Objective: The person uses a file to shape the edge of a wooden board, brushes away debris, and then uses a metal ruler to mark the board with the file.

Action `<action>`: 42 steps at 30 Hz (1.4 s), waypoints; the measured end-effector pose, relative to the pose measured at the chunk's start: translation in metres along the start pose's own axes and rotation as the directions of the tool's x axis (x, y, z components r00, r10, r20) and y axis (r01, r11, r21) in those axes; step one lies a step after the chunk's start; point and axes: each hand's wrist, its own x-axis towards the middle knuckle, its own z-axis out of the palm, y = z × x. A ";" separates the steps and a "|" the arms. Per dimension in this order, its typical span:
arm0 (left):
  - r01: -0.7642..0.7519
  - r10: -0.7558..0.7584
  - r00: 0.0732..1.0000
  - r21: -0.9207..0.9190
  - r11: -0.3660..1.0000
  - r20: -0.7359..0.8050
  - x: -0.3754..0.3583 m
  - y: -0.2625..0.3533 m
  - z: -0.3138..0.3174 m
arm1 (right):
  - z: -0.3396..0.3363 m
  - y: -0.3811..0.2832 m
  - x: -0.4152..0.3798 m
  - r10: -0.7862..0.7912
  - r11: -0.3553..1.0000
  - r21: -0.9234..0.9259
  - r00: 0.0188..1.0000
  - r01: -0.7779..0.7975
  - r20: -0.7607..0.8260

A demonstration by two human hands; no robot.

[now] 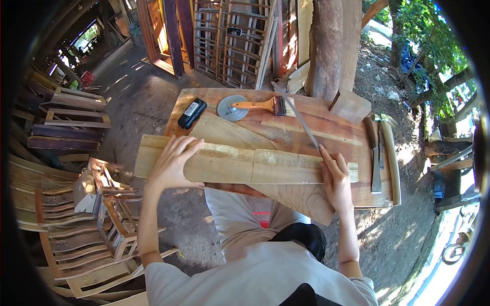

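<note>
A long pale wooden board (229,160) lies crosswise over other flat wood pieces on the bench. My left hand (173,160) spans the board's left part, fingers on its top near the far edge and thumb along the near edge. My right hand (336,173) is closed at the board's right end around a long narrow metal blade (298,115). The blade points up and left past the board; its grip is hidden in my fingers. Under the board show a flat wooden piece (224,130) and a wide panel (301,199).
On the wooden bench (332,127) are a black device (192,113), a grey disc (228,111), a paintbrush (265,105), a wood block (350,105) and wooden-handled tools (375,163). Chair parts (76,239) stand at left, wooden frames (229,41) behind, a tree trunk (326,46) beyond.
</note>
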 end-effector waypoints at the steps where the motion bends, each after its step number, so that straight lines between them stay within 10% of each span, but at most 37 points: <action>1: 0.004 -0.004 1.000 -0.002 1.000 -0.028 0.000 -0.005 -0.004 | 0.002 -0.003 0.001 -0.008 0.999 0.035 1.000 0.008 0.000; 16: 0.298 -0.267 0.942 -0.138 0.945 0.206 -0.005 0.014 -0.008 | 0.007 -0.022 0.012 -0.053 0.991 0.123 0.996 0.044 0.069; 18: -0.046 0.016 0.998 -0.494 0.868 -0.064 -0.003 0.041 0.006 | 0.008 -0.022 0.011 -0.026 0.989 0.147 0.996 0.014 0.080; 21: -0.154 0.001 0.946 -0.444 0.883 -0.325 0.021 0.083 0.036 | 0.008 -0.025 0.014 0.000 0.974 0.226 1.000 -0.006 0.025; 28: -0.130 -0.168 0.958 -0.871 0.473 -0.234 0.074 0.191 0.080 | -0.011 -0.056 0.006 0.061 0.914 0.390 0.987 -0.115 0.149; 33: -0.242 -0.174 0.853 -0.669 0.703 -0.492 0.087 0.196 0.081 | -0.005 -0.055 0.003 0.026 0.938 0.344 0.998 -0.041 0.048; 42: -0.099 0.077 0.963 -0.076 0.992 -0.260 0.051 0.105 0.065 | -0.032 -0.029 0.010 0.139 0.971 0.198 0.990 -0.137 0.000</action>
